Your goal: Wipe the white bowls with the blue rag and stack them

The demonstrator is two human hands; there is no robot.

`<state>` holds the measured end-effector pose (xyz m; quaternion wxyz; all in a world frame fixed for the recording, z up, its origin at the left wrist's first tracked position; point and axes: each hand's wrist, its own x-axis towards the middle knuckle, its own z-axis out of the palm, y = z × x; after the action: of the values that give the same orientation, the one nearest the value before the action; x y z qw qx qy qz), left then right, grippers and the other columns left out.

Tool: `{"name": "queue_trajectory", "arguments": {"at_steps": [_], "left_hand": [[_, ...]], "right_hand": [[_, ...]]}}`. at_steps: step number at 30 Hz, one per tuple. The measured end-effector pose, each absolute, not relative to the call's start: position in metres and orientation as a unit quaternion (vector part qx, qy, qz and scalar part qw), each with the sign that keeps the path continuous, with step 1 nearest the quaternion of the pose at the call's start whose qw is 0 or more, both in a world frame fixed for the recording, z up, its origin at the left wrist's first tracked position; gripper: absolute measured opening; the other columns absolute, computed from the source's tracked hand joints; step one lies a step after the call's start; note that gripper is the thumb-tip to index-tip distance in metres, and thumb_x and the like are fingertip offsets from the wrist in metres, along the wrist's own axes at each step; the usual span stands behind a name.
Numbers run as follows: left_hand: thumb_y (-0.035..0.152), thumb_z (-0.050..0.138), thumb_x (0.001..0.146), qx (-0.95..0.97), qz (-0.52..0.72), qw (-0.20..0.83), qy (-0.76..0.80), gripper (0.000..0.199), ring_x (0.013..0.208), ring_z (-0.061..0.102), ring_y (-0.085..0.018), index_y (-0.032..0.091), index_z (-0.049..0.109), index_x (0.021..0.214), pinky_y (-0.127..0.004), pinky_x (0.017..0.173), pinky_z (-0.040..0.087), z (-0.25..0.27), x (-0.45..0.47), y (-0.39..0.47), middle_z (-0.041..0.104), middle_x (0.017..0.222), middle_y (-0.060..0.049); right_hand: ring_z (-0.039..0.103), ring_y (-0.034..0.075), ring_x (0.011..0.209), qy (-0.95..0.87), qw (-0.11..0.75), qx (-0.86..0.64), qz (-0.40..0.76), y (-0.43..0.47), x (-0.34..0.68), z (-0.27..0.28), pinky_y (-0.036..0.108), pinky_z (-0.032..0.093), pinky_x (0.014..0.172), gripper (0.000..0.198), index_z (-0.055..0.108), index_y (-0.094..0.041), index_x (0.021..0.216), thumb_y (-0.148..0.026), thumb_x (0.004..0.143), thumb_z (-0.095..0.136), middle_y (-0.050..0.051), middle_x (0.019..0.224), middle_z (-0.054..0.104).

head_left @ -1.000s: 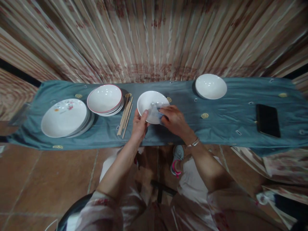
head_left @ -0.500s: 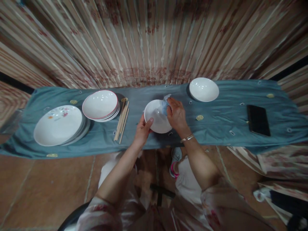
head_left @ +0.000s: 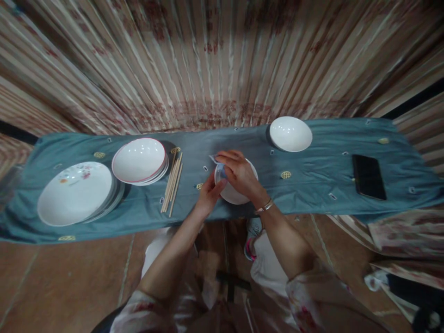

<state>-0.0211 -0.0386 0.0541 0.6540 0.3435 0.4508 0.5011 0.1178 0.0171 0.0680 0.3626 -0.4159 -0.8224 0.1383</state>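
A white bowl [head_left: 236, 194] is held over the middle of the cloth-covered table, its opening facing up toward me. My left hand [head_left: 209, 193] grips it by the left side, thumb over the rim. Closed on a pale blue cloth [head_left: 220, 170], my right hand [head_left: 238, 172] presses against the bowl's upper left rim and hides part of the inside. One corner of the cloth sticks out beyond the rim.
Several chopsticks [head_left: 172, 185] lie left of the bowl. Further left stand stacked red-rimmed bowls [head_left: 138, 159] and a stack of large flowered plates [head_left: 74, 194]. Another white bowl [head_left: 290, 134] sits at the back right, and a black phone [head_left: 368, 176] lies far right.
My right hand has moved with the cloth from the bowl's upper right rim to its upper left, near my left hand. The view has shifted slightly.
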Motion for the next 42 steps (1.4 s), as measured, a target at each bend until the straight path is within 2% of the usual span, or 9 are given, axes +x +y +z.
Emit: {"name": "queue_trajectory", "arguments": {"at_steps": [7,12,17,23,28,31,36,39,42], "left_hand": [[0.058,0.089,0.063,0.363,0.499,0.648,0.445,0.068,0.070,0.065,-0.016,0.019,0.072,0.116,-0.023,0.058,0.049,0.052,-0.017,-0.034,0.074,0.084,-0.002],[0.053,0.089,0.064,0.365,0.524,0.640,0.427,0.066,0.091,0.072,-0.024,0.019,0.072,0.118,-0.028,0.072,0.056,0.051,-0.014,-0.029,0.078,0.096,-0.006],[0.051,0.089,0.067,0.383,0.567,0.593,0.424,0.066,0.102,0.071,-0.025,0.021,0.071,0.122,-0.033,0.088,0.057,0.049,-0.015,-0.023,0.077,0.111,-0.007],[0.051,0.087,0.070,0.408,0.613,0.528,0.422,0.067,0.114,0.068,-0.028,0.023,0.069,0.128,-0.036,0.099,0.054,0.046,-0.020,-0.015,0.074,0.124,-0.010],[0.055,0.087,0.069,0.404,0.632,0.509,0.422,0.074,0.121,0.066,-0.030,0.022,0.066,0.132,-0.038,0.103,0.053,0.046,-0.026,-0.010,0.071,0.132,-0.012],[0.054,0.088,0.068,0.392,0.631,0.510,0.433,0.085,0.131,0.060,-0.032,0.022,0.059,0.141,-0.040,0.108,0.050,0.047,-0.028,-0.010,0.067,0.139,-0.014],[0.048,0.091,0.065,0.369,0.600,0.554,0.444,0.102,0.127,0.063,-0.032,0.024,0.045,0.152,-0.043,0.106,0.052,0.048,-0.027,-0.016,0.068,0.134,-0.013],[0.048,0.092,0.063,0.359,0.593,0.572,0.439,0.096,0.124,0.064,-0.031,0.022,0.053,0.146,-0.041,0.104,0.053,0.051,-0.027,-0.019,0.069,0.132,-0.012],[0.053,0.090,0.063,0.349,0.578,0.600,0.429,0.081,0.111,0.069,-0.030,0.021,0.064,0.133,-0.036,0.088,0.060,0.054,-0.030,-0.020,0.073,0.124,-0.012]], "right_hand": [[0.057,0.029,0.125,-0.818,0.324,-0.463,0.109,0.015,0.126,0.073,0.047,0.043,0.111,0.043,0.070,-0.015,0.128,-0.013,0.096,0.042,0.012,0.136,0.070],[0.062,0.033,0.117,-0.760,0.307,-0.568,0.074,0.026,0.142,0.070,0.047,0.044,0.106,0.038,0.067,-0.010,0.129,-0.020,0.099,0.046,0.018,0.132,0.070],[0.068,0.034,0.101,-0.714,0.274,-0.638,0.089,0.031,0.157,0.061,0.044,0.050,0.093,0.034,0.067,-0.009,0.119,-0.030,0.099,0.050,0.023,0.113,0.074],[0.066,0.027,0.078,-0.690,0.207,-0.682,0.127,0.028,0.163,0.054,0.038,0.047,0.076,0.027,0.069,-0.018,0.097,-0.037,0.099,0.050,0.017,0.087,0.073],[0.053,0.018,0.064,-0.671,0.193,-0.681,0.219,0.027,0.158,0.055,0.030,0.036,0.065,0.037,0.061,-0.020,0.069,-0.046,0.094,0.051,0.003,0.064,0.057],[0.049,0.014,0.061,-0.641,0.218,-0.674,0.294,0.028,0.154,0.057,0.028,0.033,0.061,0.036,0.060,-0.019,0.067,-0.047,0.089,0.054,-0.002,0.059,0.050],[0.047,0.013,0.061,-0.591,0.270,-0.683,0.334,0.029,0.153,0.060,0.027,0.032,0.059,0.021,0.063,-0.017,0.069,-0.036,0.078,0.058,-0.005,0.058,0.047],[0.044,0.013,0.060,-0.589,0.293,-0.685,0.312,0.030,0.156,0.060,0.027,0.031,0.058,0.019,0.062,-0.018,0.066,-0.034,0.076,0.057,-0.005,0.056,0.044],[0.043,0.013,0.059,-0.607,0.307,-0.673,0.291,0.032,0.161,0.059,0.026,0.031,0.057,0.018,0.061,-0.020,0.064,-0.033,0.075,0.056,-0.004,0.056,0.045]]}}
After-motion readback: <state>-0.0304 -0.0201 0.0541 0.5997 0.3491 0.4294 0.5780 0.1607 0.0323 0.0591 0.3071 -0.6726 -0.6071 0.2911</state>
